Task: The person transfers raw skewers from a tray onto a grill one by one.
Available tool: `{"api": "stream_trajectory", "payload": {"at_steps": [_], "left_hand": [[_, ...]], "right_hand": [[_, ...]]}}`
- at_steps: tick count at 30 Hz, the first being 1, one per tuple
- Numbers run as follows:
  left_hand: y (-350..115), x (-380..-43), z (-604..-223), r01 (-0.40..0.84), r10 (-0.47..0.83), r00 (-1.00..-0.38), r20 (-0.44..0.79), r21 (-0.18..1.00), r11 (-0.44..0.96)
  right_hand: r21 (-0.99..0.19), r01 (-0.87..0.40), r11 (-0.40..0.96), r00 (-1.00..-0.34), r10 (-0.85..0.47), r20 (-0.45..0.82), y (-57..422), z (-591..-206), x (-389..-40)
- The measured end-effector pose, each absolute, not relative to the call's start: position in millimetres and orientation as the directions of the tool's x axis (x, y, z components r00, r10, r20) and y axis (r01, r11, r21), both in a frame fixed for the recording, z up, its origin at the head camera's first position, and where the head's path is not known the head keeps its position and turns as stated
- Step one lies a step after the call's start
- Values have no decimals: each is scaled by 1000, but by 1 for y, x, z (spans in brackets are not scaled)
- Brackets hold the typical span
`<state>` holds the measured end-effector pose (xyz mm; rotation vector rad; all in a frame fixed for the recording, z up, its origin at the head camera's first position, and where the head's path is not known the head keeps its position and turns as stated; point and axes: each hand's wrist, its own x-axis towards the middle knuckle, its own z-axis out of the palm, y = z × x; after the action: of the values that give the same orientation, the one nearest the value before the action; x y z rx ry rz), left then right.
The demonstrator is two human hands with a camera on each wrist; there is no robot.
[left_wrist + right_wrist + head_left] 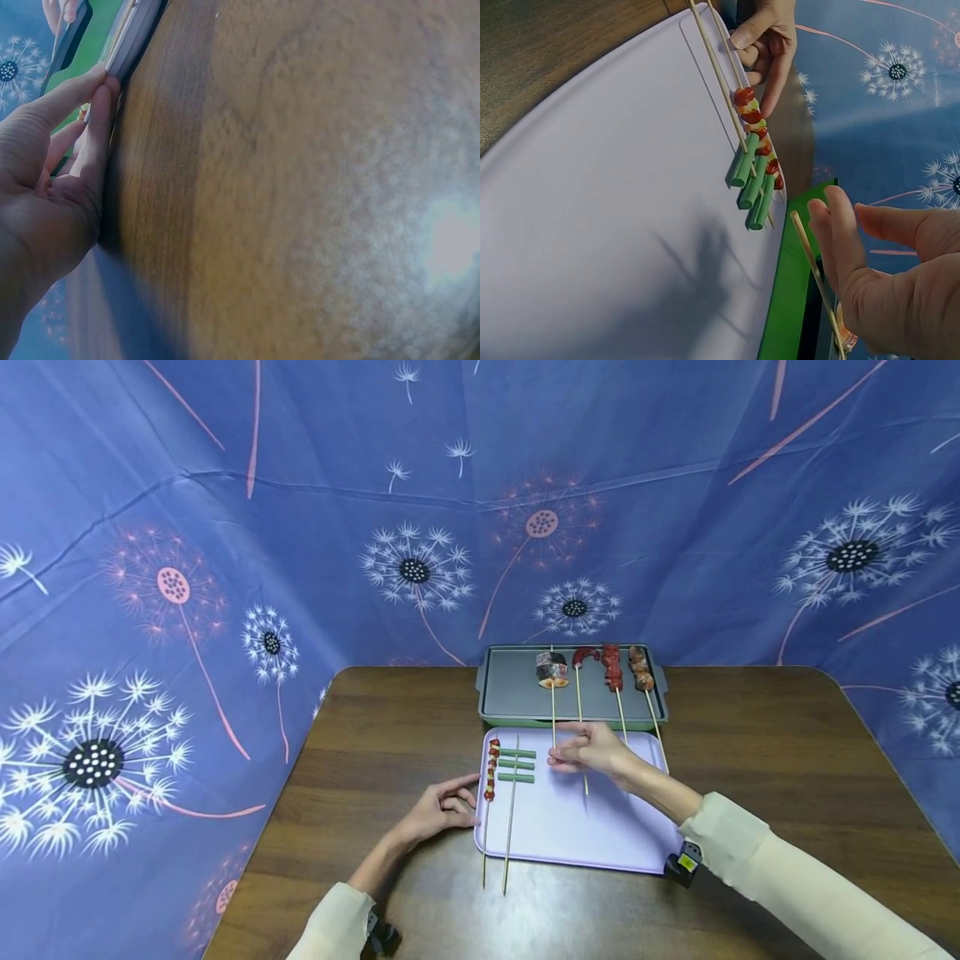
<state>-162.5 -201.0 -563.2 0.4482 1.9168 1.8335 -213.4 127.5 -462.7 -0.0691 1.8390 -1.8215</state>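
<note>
My left hand rests against the left edge of a pale lilac tray, fingertips touching its rim. On the tray's left side lie a skewer of red and yellow pieces and a skewer with three green stalks. My right hand hovers over the tray beside the stick end of a skewer with a dark-skinned fish piece. Its fingers look extended, apart from that stick. The fish piece lies on a grey grill plate.
The grill plate behind the tray also bears a dark red curved piece, a red meat skewer and a brown meat skewer. Their sticks reach over the tray. The wooden table meets a blue dandelion-print cloth at the back.
</note>
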Motion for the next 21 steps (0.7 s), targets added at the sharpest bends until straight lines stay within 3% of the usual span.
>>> {"api": "stream_trajectory", "payload": {"at_steps": [9,21], "left_hand": [[-200,-164,-565,-69,536,-839,-92,996,63],[-204,-163,-562,-63,542,-836,-88,996,64]], "right_hand": [[-947,280,157,-827,-462,-321,142,-455,-203],[-971,180,157,-780,-578,-238,223,-441,-169]]}}
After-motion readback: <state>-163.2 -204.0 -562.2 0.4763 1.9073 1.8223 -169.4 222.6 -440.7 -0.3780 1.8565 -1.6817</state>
